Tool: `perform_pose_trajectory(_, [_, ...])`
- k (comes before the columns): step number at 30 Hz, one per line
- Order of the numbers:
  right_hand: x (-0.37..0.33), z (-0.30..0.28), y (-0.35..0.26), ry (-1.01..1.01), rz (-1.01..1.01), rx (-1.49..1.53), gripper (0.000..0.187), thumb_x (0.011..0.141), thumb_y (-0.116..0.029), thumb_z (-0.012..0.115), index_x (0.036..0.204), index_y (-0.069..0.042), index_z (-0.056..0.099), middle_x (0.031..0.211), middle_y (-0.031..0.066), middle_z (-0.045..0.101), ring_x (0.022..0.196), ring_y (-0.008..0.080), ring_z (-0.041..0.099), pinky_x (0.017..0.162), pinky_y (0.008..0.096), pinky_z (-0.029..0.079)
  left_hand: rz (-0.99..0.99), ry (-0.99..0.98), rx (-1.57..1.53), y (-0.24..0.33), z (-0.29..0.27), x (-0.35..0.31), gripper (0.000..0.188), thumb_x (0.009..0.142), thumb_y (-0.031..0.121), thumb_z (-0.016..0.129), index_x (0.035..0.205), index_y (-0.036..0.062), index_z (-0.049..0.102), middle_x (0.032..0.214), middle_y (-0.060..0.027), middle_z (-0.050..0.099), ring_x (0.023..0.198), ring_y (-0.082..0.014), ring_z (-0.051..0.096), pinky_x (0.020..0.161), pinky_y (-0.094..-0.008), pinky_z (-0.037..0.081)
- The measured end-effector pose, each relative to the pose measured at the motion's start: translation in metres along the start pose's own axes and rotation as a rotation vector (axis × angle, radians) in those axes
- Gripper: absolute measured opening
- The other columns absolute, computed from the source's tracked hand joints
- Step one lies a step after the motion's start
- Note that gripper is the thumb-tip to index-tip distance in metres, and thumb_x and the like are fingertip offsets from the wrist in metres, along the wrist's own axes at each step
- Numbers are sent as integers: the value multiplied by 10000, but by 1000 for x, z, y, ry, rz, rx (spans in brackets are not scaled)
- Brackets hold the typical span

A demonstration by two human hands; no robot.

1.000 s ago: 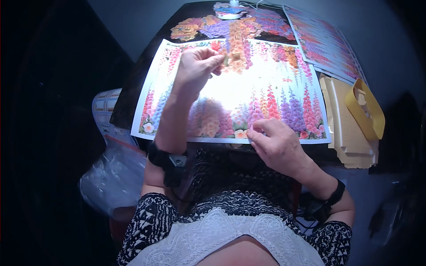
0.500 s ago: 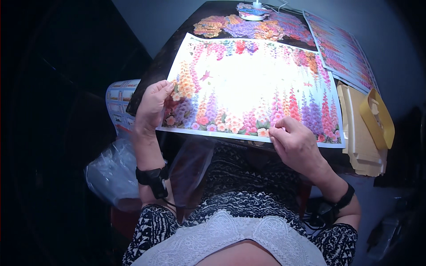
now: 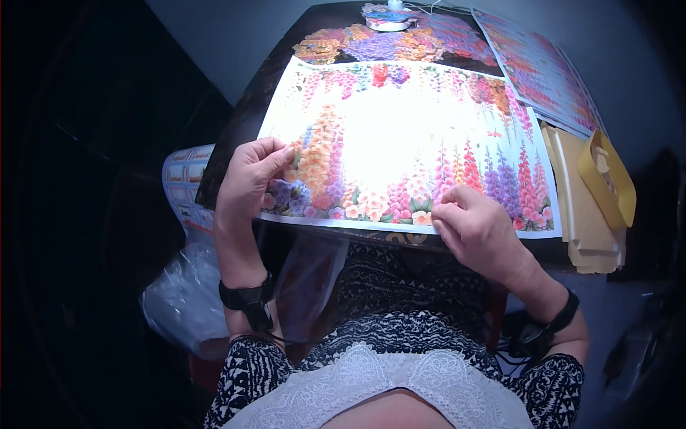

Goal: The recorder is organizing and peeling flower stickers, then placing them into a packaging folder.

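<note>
A large white-bordered paper sheet [image 3: 525, 227] printed with tall flowers lies before me, its middle washed out by bright light. Between the thumb and fingers of my left hand [image 3: 250, 175] is a flower cut-out [image 3: 314, 161], an orange flower spike with purple blooms near its foot, over the sheet's left part. Whether it touches the print I cannot tell. My right hand [image 3: 475, 229] is closed in a pinch at the lower border, beside a small peach flower; the fingertips seem to grip the sheet's edge.
Flower cut-outs [image 3: 382, 46] lie at the dark table's [image 3: 282, 68] back, near a white lamp base [image 3: 391, 21]. More printed sheets [image 3: 532, 68] are stacked back right. Brown cardboard pieces [image 3: 597, 243] and a yellow tape ring [image 3: 589, 179] sit at the right edge; a clear plastic bag [image 3: 186, 300] hangs lower left.
The orange flower cut-out has moved right across the sheet with my left fingers and now covers the printed dragonfly. My right hand keeps its pinch. The whole view has shifted slightly.
</note>
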State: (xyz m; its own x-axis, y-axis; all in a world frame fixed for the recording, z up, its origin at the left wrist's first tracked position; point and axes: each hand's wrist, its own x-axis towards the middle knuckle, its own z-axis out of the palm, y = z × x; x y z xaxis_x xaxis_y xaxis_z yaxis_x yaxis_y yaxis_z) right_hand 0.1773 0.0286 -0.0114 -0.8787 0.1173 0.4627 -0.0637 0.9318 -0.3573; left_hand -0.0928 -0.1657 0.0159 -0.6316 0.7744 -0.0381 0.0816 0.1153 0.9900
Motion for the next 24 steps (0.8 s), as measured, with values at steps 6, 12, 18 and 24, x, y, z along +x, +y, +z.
perform_pose_trajectory(6, [20, -3, -5, 10, 225, 271, 211, 856, -127, 608, 978, 44, 621, 826, 174, 635, 712, 295, 635, 643, 354, 503, 80, -166, -72, 1, 22, 0, 158, 909, 131, 600, 848, -12, 630, 734, -17, 617, 656, -59, 544, 646, -208, 441])
perform_pose_trajectory(12, [49, 4, -6, -23, 565, 831, 325, 934, -206, 549, 1066, 88, 597, 831, 143, 665, 636, 134, 604, 588, 278, 505, 46, -224, -161, 4, 44, -8, 170, 919, 138, 597, 883, -23, 639, 791, -22, 637, 716, -47, 562, 653, -201, 454])
perform_pose_trajectory(18, [59, 11, -5, -90, 644, 1168, 203, 928, -157, 560, 899, 24, 648, 753, 57, 645, 539, 42, 504, 493, 202, 420, 27, -239, -57, 6, 59, -9, 170, 910, 140, 608, 861, -21, 636, 761, -38, 640, 694, -71, 574, 671, -209, 454])
perform_pose_trajectory(24, [63, 10, -1, -39, 638, 1153, 163, 916, -100, 557, 844, 14, 648, 696, 48, 627, 502, 34, 479, 448, 194, 381, 103, -181, -18, 5, 46, -10, 197, 917, 145, 589, 863, -35, 651, 737, -79, 659, 644, -104, 613, 638, -240, 496])
